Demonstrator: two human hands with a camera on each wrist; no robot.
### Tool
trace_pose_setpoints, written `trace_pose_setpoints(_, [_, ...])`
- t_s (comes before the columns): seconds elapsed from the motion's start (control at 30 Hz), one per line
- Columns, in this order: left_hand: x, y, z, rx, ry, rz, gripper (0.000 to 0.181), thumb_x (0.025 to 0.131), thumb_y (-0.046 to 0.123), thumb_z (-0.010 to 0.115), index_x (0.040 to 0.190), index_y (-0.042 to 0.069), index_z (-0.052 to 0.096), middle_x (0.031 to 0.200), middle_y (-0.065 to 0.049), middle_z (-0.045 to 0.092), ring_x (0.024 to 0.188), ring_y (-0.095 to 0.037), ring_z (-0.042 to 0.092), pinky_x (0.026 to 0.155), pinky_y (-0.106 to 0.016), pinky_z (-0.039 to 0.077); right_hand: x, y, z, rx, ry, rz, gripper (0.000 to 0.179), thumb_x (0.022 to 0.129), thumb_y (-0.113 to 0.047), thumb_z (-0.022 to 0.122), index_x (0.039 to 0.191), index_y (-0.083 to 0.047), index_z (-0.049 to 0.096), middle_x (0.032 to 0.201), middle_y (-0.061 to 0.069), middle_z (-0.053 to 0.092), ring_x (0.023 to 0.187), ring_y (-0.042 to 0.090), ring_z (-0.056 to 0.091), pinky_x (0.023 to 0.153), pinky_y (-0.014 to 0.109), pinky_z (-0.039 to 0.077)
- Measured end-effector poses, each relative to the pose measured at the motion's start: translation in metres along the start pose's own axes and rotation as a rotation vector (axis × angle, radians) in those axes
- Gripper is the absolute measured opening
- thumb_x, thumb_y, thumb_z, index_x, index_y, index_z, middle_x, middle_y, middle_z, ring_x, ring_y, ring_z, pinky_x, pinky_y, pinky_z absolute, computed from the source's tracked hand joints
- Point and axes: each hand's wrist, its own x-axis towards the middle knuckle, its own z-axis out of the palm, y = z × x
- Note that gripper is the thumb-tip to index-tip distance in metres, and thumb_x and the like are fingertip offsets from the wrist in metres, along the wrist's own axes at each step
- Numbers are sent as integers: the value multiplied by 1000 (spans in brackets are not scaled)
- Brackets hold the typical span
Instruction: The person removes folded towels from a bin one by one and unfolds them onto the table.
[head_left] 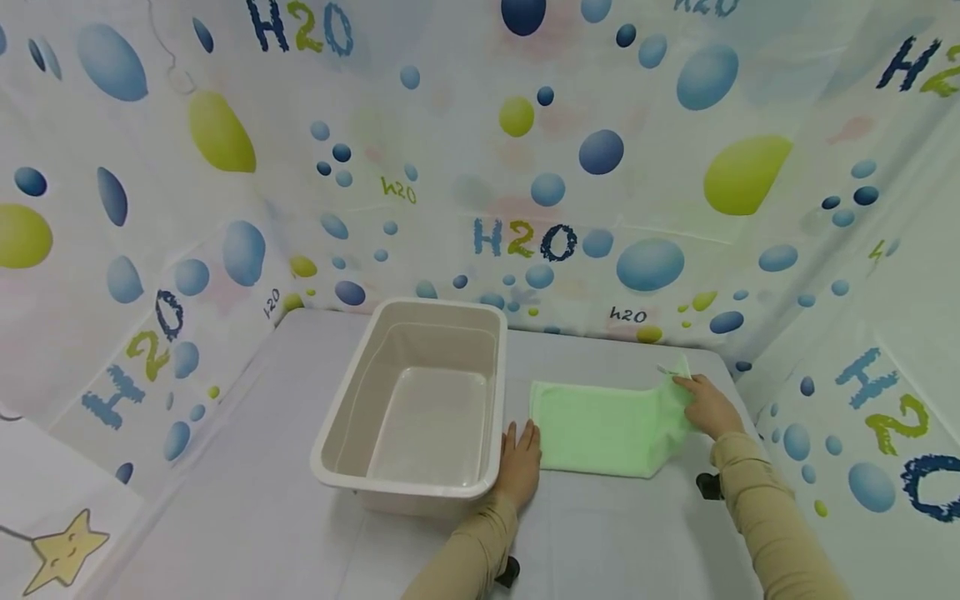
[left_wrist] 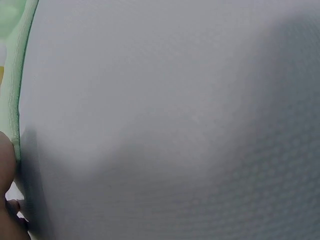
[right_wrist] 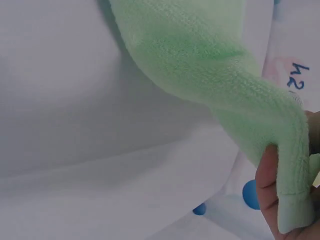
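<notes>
A light green terry cloth [head_left: 596, 429] lies folded on the white table, its right end lifted. My right hand [head_left: 708, 406] pinches that raised far-right corner between thumb and fingers. In the right wrist view the fuzzy cloth [right_wrist: 200, 65] twists up toward the right hand [right_wrist: 269, 192], and a small white tag stands out near the grip. Between the cloth and a beige plastic basin [head_left: 504, 392], my left hand [head_left: 519, 471] rests with straight fingers at the cloth's left edge. The left wrist view catches only part of the left hand [left_wrist: 6, 165] beside the cloth's green edge [left_wrist: 16, 90].
The rectangular basin stands left of the cloth with nothing inside. Curtains [head_left: 450, 150] printed with bubbles and "H2O" enclose the table [head_left: 247, 500] at the back and sides. A black strap piece [head_left: 708, 486] shows by the right sleeve.
</notes>
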Motion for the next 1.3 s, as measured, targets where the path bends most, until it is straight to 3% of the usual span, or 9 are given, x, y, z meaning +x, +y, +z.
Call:
trace_pose_setpoints(0.2, [0, 1, 0, -14, 30, -9, 38, 89, 21, 42, 123, 7, 50, 131, -5, 48, 121, -32, 42, 97, -44, 37, -8, 19, 3, -72, 2, 16, 51, 72, 6, 40, 122, 0, 48, 122, 31, 37, 88, 38, 49, 64, 35, 41])
trace_pose_setpoints(0.37, [0, 1, 0, -28, 11, -22, 38, 90, 22, 41, 124, 7, 48, 132, -4, 47, 123, -32, 40, 98, -44, 36, -16, 29, 7, -114, 7, 58, 38, 78, 0, 41, 114, 3, 55, 119, 29, 41, 94, 50, 48, 70, 48, 44])
trace_pose_setpoints(0.7, [1, 1, -1, -84, -6, -32, 38, 90, 20, 42, 124, 6, 48, 133, -7, 46, 123, -35, 39, 99, -46, 35, -31, 39, 22, -88, -49, 235, 44, 82, -8, 38, 124, 4, 42, 126, 29, 33, 101, 55, 40, 76, 57, 41])
trace_pose_setpoints(0.9, [0, 2, -1, -52, 1, -24, 39, 89, 22, 42, 124, 6, 48, 132, -6, 47, 123, -33, 40, 98, -46, 36, -42, 44, 33, -58, -113, 285, 50, 84, -8, 39, 131, 4, 29, 131, 30, 25, 106, 57, 33, 81, 59, 38])
trace_pose_setpoints(1.1, [-1, 1, 1, -44, 27, -23, 38, 89, 22, 44, 124, 7, 49, 131, -5, 48, 122, -33, 41, 98, -46, 36, -36, 65, 50, -72, -123, 306, 54, 83, -9, 42, 133, 3, 24, 133, 28, 22, 107, 58, 30, 79, 62, 37])
trace_pose_setpoints(1.3, [-2, 1, 2, -35, 33, -21, 38, 89, 23, 43, 123, 7, 50, 131, -5, 48, 122, -32, 41, 97, -45, 37, -40, 57, 52, -81, -105, 329, 53, 83, -11, 40, 132, 2, 26, 130, 30, 21, 105, 58, 30, 75, 61, 38])
